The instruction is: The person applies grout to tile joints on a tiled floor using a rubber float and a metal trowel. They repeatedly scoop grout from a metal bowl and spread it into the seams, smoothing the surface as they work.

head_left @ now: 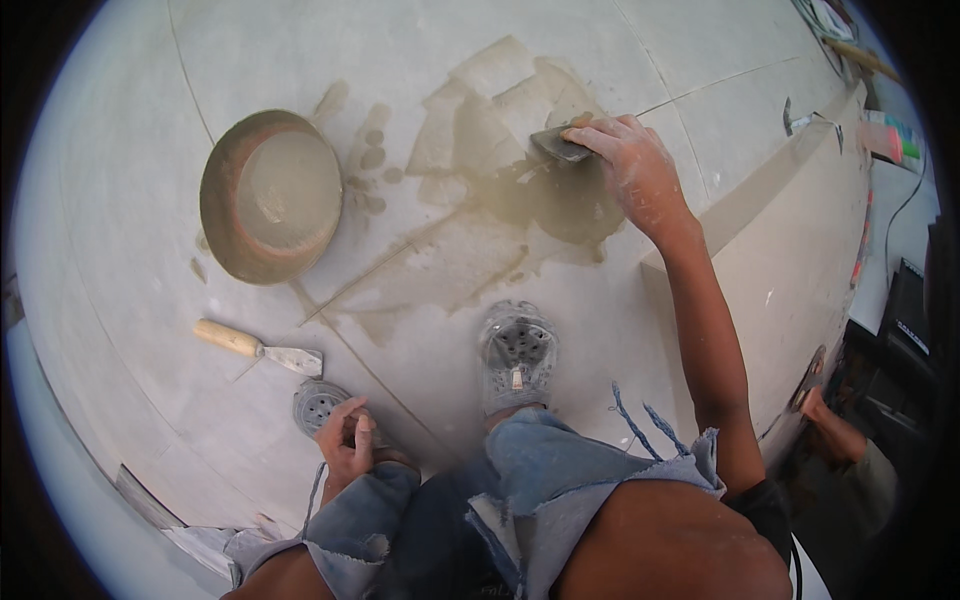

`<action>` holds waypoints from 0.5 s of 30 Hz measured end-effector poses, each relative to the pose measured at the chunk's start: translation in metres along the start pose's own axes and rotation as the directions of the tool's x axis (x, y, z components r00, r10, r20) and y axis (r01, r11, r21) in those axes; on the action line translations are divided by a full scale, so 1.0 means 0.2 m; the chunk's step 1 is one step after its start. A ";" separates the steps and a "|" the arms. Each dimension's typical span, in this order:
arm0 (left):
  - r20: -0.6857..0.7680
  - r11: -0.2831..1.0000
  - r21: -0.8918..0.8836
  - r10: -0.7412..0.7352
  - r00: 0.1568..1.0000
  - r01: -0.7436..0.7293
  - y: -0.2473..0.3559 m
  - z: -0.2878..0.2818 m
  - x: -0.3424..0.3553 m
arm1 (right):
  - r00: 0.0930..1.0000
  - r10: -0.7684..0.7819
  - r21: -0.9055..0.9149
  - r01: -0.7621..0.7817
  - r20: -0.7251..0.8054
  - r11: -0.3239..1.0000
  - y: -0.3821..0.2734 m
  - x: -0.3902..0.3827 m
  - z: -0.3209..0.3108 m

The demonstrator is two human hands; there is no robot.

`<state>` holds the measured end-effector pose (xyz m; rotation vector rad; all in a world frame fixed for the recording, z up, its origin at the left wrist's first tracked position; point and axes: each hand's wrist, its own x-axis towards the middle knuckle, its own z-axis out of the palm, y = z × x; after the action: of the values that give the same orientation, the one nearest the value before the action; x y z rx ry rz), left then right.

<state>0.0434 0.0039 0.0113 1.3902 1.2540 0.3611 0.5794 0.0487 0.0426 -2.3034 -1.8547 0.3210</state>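
Seemingly partway: slurry [565, 205] lies smeared at upper centre, right hand [640, 165] gripping a spreader [562, 144], left hand [345, 440] loosely curled and empty, upper-right joint [674, 99] apparently untreated.

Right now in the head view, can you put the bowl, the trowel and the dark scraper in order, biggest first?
1. Bowl
2. Trowel
3. Dark scraper, smallest showing; the right hand hides part of it
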 end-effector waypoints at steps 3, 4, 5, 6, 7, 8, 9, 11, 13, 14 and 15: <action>0.006 0.997 0.068 0.032 0.999 -0.032 -0.02 -0.01 0.01 | 1.000 0.001 -0.040 0.000 0.008 0.999 -0.06 -0.12 0.04; 0.017 0.993 0.108 0.054 0.998 -0.055 -0.02 0.00 0.01 | 0.999 0.016 -0.038 -0.014 0.030 0.999 -0.09 -0.17 0.03; 0.017 0.994 0.095 0.050 0.999 -0.051 -0.02 0.00 0.02 | 0.998 0.033 -0.039 -0.031 0.055 0.999 -0.13 -0.23 0.02; 0.018 0.996 0.082 0.045 0.999 -0.047 -0.02 0.01 0.02 | 0.996 0.051 -0.040 -0.048 0.080 0.998 -0.16 -0.27 0.01; 0.021 0.997 0.070 0.040 0.999 -0.042 -0.03 0.01 0.02 | 0.996 0.050 -0.029 -0.048 0.068 0.998 -0.19 -0.30 0.00; 0.021 0.997 0.074 0.033 0.999 -0.035 -0.03 0.01 0.02 | 0.997 0.049 -0.016 -0.048 0.055 0.999 -0.23 -0.32 0.01; 0.020 0.996 0.079 0.026 0.999 -0.027 -0.03 0.01 0.02 | 0.998 0.047 -0.002 -0.047 0.043 0.999 -0.27 -0.32 0.03; 0.028 0.994 0.098 0.047 0.998 -0.050 -0.05 0.01 0.03 | 1.000 -0.010 -0.010 0.010 -0.003 1.000 -0.32 -0.27 0.06; 0.043 0.988 0.119 0.098 0.994 -0.102 -0.07 0.01 0.05 | 0.998 -0.058 -0.012 0.058 -0.037 0.998 -0.38 -0.17 0.09; 0.041 0.990 0.115 0.072 0.997 -0.076 -0.06 0.01 0.05 | 0.996 -0.077 -0.002 0.077 -0.046 0.997 -0.40 -0.10 0.11; 0.039 0.992 0.112 0.046 0.998 -0.050 -0.05 0.01 0.05 | 0.994 -0.096 0.006 0.096 -0.056 0.995 -0.41 -0.06 0.12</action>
<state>0.0445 0.0091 -0.0021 1.5187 1.2283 0.3009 0.4942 0.0548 0.0408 -2.1850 -1.9249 0.2491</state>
